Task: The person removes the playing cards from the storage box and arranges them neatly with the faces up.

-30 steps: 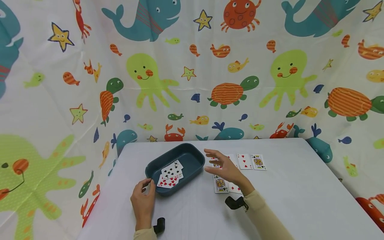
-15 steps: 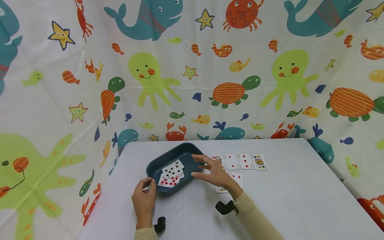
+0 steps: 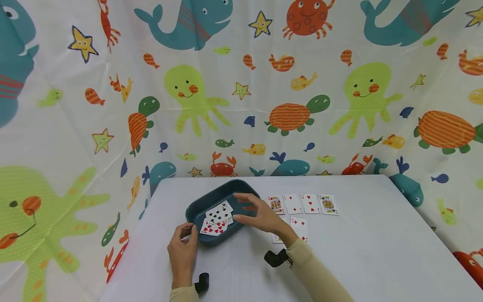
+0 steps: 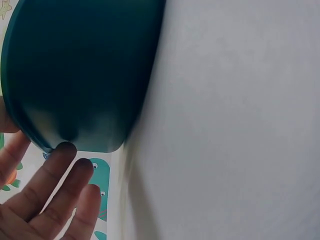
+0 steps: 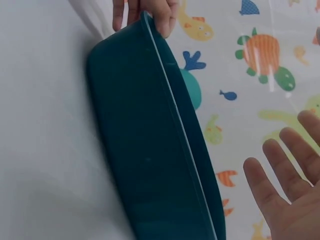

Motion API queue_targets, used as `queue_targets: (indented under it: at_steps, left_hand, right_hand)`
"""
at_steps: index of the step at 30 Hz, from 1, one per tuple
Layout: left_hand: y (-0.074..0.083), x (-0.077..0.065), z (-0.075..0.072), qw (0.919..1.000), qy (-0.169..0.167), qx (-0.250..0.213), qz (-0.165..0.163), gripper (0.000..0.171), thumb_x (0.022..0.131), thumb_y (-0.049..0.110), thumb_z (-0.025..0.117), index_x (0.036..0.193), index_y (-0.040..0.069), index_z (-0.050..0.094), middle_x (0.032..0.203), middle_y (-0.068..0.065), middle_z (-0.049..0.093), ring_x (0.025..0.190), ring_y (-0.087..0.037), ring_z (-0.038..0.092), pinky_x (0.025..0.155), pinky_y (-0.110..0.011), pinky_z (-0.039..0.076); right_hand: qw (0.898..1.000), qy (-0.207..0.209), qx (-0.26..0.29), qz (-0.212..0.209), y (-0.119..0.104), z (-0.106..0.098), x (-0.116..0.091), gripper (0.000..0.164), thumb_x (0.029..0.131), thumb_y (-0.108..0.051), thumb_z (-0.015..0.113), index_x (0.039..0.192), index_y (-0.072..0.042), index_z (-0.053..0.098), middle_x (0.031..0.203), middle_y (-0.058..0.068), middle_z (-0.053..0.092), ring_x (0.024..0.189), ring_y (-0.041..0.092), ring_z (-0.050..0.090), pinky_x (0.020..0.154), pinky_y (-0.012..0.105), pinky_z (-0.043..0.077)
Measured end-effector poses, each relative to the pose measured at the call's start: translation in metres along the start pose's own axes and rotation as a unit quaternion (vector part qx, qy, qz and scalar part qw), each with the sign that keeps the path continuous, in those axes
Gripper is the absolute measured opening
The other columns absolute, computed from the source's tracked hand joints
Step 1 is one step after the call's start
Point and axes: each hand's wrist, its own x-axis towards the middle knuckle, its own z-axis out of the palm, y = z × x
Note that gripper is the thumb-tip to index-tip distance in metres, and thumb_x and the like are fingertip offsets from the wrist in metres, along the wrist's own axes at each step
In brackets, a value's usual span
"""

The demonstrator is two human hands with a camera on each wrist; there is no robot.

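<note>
A dark teal oblong tub (image 3: 214, 242) sits on the white table with several playing cards (image 3: 219, 216), spades and hearts, face up in it. At its near left corner my left hand (image 3: 183, 253) pinches the rim between thumb and finger; the left wrist view shows the other fingers (image 4: 80, 172) beside the tub's end wall. Over the tub's right part hovers my right hand (image 3: 262, 214), fingers spread and holding nothing. In the right wrist view that hand's fingers (image 5: 287, 165) are apart from the tub wall (image 5: 150, 135).
Right of the tub lies a row of face-up cards (image 3: 310, 203). Nearer me, a diamonds card (image 3: 300, 224) lies beside a card (image 3: 277, 240) mostly hidden by my right hand. A sea-animal curtain (image 3: 241, 155) hangs behind the table (image 3: 377, 251).
My right hand has moved left from above the table cards to over the tub, uncovering part of the card rows. My left hand stays on the rim.
</note>
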Motion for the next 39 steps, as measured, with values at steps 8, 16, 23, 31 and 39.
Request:
queue_targets:
  at_steps: [8,16,23,31,39]
  left_hand:
    - [0.0,0.001,-0.002,0.9988,-0.035,-0.013,-0.031,0.021,0.099,0.024,0.068,0.117,0.011,0.067,0.108,-0.013,0.075,0.096,-0.028,0.072,0.079,-0.014,0.048]
    - [0.001,0.001,-0.004,0.9982,-0.041,-0.035,-0.027,0.02,0.098,0.02,0.069,0.116,0.011,0.067,0.103,-0.014,0.076,0.09,-0.027,0.072,0.075,-0.008,0.047]
    - [0.001,0.002,-0.004,0.9978,-0.046,-0.035,-0.031,0.021,0.099,0.022,0.069,0.117,0.011,0.067,0.105,-0.014,0.076,0.091,-0.027,0.073,0.076,-0.008,0.047]
    - [0.001,0.002,-0.006,0.9973,-0.054,-0.039,-0.03,0.022,0.099,0.021,0.068,0.118,0.01,0.066,0.106,-0.016,0.075,0.092,-0.029,0.073,0.076,-0.007,0.046]
    - [-0.002,0.004,-0.005,0.9977,-0.051,-0.037,-0.026,0.021,0.099,0.021,0.069,0.117,0.012,0.067,0.104,-0.014,0.076,0.091,-0.027,0.073,0.076,-0.008,0.047]
  right_hand:
    - [1.0,-0.016,-0.011,-0.007,0.002,0.005,0.009,0.068,0.095,-0.038,0.072,0.154,-0.019,0.044,0.155,0.002,0.047,0.142,0.026,0.047,0.112,0.043,0.042]
    - [0.999,-0.037,0.003,-0.021,0.0,0.012,0.023,0.066,0.095,-0.035,0.072,0.152,-0.013,0.045,0.156,0.005,0.046,0.142,0.035,0.044,0.113,0.056,0.039]
    - [0.998,-0.046,-0.043,-0.005,-0.001,0.021,0.038,0.066,0.094,-0.036,0.073,0.151,-0.013,0.049,0.152,0.004,0.049,0.14,0.029,0.047,0.112,0.052,0.041]
    - [0.992,-0.072,-0.105,0.021,0.005,0.035,0.055,0.067,0.093,-0.04,0.072,0.149,-0.01,0.05,0.15,0.014,0.051,0.138,0.033,0.049,0.11,0.053,0.044]
    - [0.981,-0.086,-0.159,0.071,0.011,0.047,0.065,0.069,0.092,-0.043,0.073,0.149,-0.011,0.051,0.151,0.008,0.051,0.138,0.028,0.049,0.11,0.051,0.044]
